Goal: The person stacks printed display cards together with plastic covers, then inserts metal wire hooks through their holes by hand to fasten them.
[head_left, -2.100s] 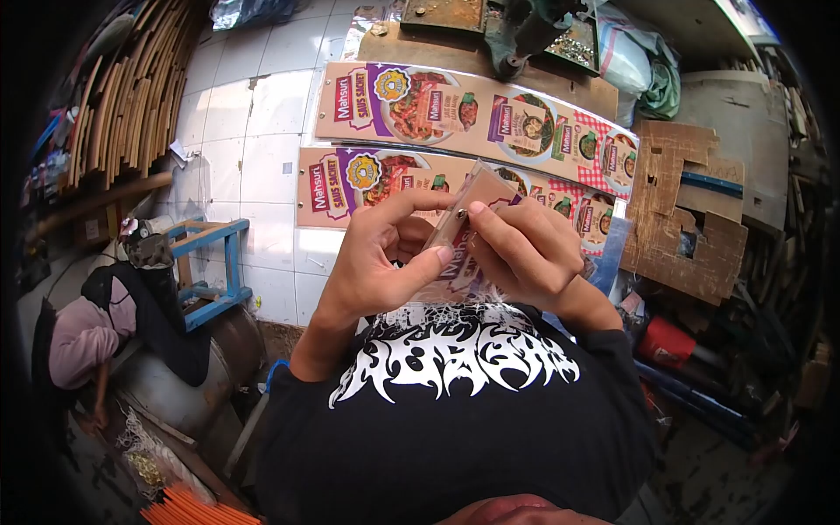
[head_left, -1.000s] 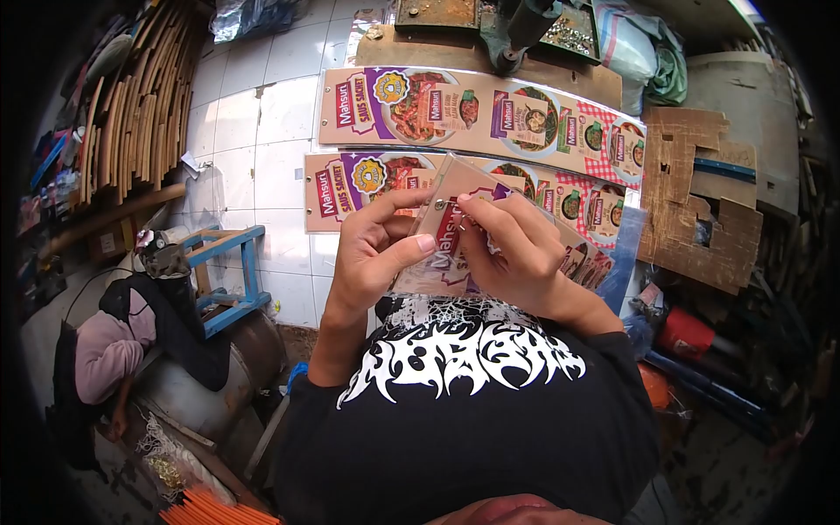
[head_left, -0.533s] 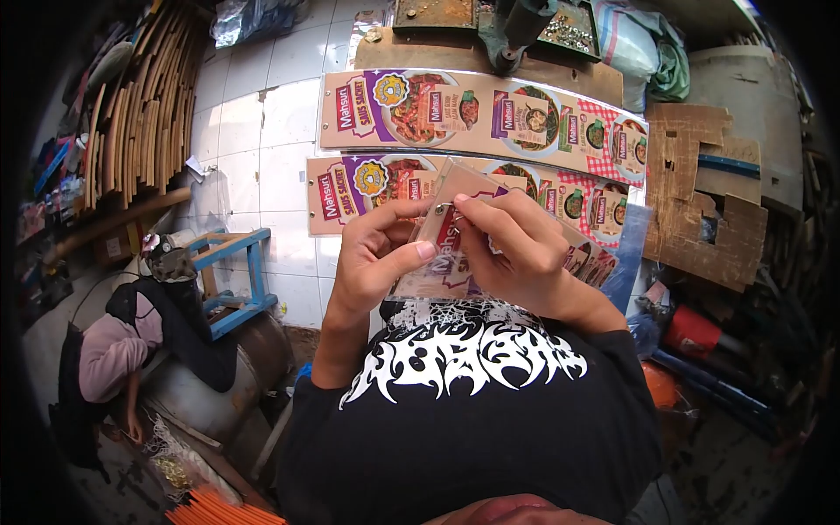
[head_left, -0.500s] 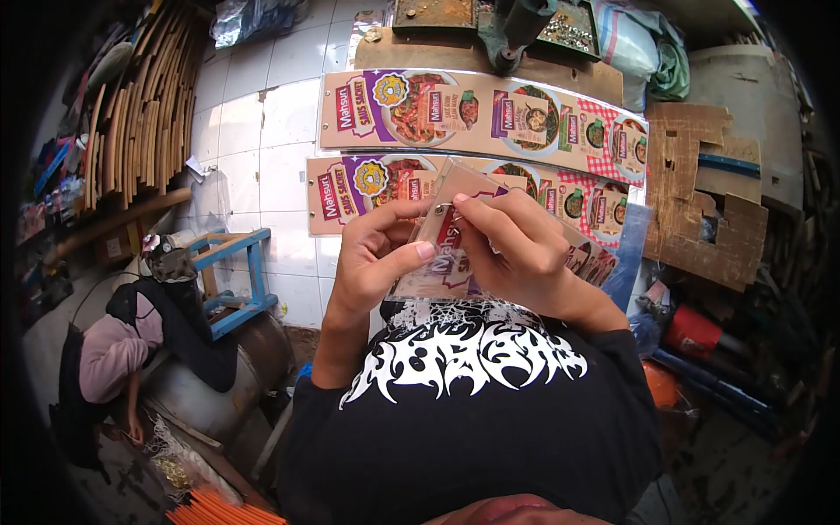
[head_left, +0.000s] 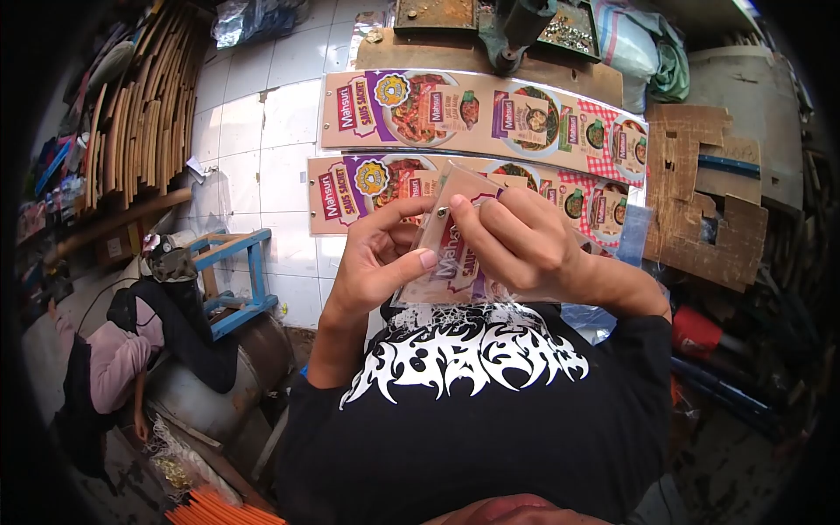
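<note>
My left hand (head_left: 372, 267) pinches the left edge of a printed sheet (head_left: 448, 262) in clear plastic, tilted close to my chest. A small metal eyelet (head_left: 443, 213) sits near its upper edge. Over the sheet's right side, my right hand (head_left: 522, 241) is closed, its index fingertip beside the eyelet. Whatever its curled fingers grip is hidden. Beyond my hands lie two long printed strips of the same "Mahsuri" design, a nearer strip (head_left: 344, 194) partly covered by my hands and a farther strip (head_left: 477, 118).
A dark metal press (head_left: 516, 31) stands at the back, between a tray (head_left: 435, 15) and a box of small metal pieces (head_left: 569, 31). Cut cardboard (head_left: 704, 197) lies right. Left are a blue wooden frame (head_left: 232, 280), stacked wooden strips (head_left: 144, 114) and another person (head_left: 122, 359).
The thin metal piece seen at the eyelet between my right fingers no longer shows. My right hand has shifted slightly right and curled more. The person on the left has moved an arm outward.
</note>
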`<state>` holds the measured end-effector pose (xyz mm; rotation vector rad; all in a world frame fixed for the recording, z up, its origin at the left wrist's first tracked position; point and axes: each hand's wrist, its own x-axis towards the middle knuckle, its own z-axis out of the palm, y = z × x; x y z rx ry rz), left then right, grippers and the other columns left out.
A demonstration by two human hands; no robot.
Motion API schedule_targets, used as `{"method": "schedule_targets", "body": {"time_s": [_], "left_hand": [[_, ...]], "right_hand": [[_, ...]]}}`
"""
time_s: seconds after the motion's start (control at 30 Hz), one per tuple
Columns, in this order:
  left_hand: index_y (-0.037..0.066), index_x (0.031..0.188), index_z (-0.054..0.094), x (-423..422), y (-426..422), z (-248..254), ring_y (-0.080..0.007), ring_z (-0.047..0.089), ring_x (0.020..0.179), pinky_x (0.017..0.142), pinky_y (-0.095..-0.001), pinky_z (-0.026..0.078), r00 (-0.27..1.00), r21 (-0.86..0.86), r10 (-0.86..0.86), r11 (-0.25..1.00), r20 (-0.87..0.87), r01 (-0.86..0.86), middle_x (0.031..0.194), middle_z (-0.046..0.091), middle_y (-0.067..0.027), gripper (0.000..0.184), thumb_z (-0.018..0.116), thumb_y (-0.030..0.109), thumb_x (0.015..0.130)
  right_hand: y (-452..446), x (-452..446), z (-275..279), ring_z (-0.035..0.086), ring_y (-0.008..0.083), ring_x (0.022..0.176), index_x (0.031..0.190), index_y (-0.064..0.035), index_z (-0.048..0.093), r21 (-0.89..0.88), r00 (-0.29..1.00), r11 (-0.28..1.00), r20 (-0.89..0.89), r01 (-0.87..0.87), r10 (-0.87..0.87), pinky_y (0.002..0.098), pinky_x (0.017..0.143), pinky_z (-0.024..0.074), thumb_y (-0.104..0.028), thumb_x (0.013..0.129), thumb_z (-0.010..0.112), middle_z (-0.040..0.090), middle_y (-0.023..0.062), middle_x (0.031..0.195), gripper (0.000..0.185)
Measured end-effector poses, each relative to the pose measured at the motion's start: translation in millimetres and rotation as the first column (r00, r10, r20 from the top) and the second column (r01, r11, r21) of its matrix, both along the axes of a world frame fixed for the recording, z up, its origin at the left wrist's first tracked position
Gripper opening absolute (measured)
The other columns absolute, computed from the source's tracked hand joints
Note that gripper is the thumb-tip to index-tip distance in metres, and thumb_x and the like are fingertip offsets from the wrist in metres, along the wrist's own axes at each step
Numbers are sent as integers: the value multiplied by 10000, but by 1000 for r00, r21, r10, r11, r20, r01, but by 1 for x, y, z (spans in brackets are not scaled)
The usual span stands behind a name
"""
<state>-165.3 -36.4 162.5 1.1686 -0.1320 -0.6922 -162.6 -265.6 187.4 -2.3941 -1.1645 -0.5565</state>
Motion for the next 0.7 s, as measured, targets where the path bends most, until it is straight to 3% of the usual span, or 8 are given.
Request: {"method": "schedule_targets", "body": {"time_s": [0.2, 0.53, 0.63, 0.7], "left_hand": [[-69, 1387, 399, -1, 0, 0, -138, 644, 891, 775, -248, 484, 1000, -37, 7, 999, -10, -7, 988, 689, -163, 585, 628, -16, 852], [-55, 1304, 430, -4, 1, -2, -128, 657, 868, 751, -229, 495, 998, 1, 37, 999, -59, -37, 958, 703, -164, 477, 619, -25, 867], [-70, 1302, 443, -5, 2, -5, -134, 662, 864, 749, -232, 503, 996, -11, 52, 999, -74, -53, 973, 703, -174, 471, 621, -23, 868], [-78, 1298, 453, -5, 2, -5, -141, 666, 869, 757, -238, 509, 994, -27, 60, 998, -88, -62, 983, 704, -181, 465, 623, -21, 869]], "right_hand": [[6, -2, -1, 523, 165, 681, 1003, 107, 636, -5, 999, 999, 28, 38, -38, 282, 555, 434, -77, 634, 627, 490, 54, 762, 412], [7, -8, -17, 521, 174, 648, 1006, 112, 635, 51, 996, 995, -22, 87, -86, 290, 541, 435, -77, 628, 631, 513, 63, 767, 423], [7, -6, -21, 538, 190, 637, 1016, 101, 639, 137, 995, 987, -60, 89, -81, 307, 542, 445, -37, 647, 678, 543, 78, 778, 396], [8, -4, -18, 566, 202, 625, 1007, 48, 665, 370, 980, 920, -190, 130, -62, 313, 545, 452, 14, 666, 732, 574, 86, 752, 349]]}}
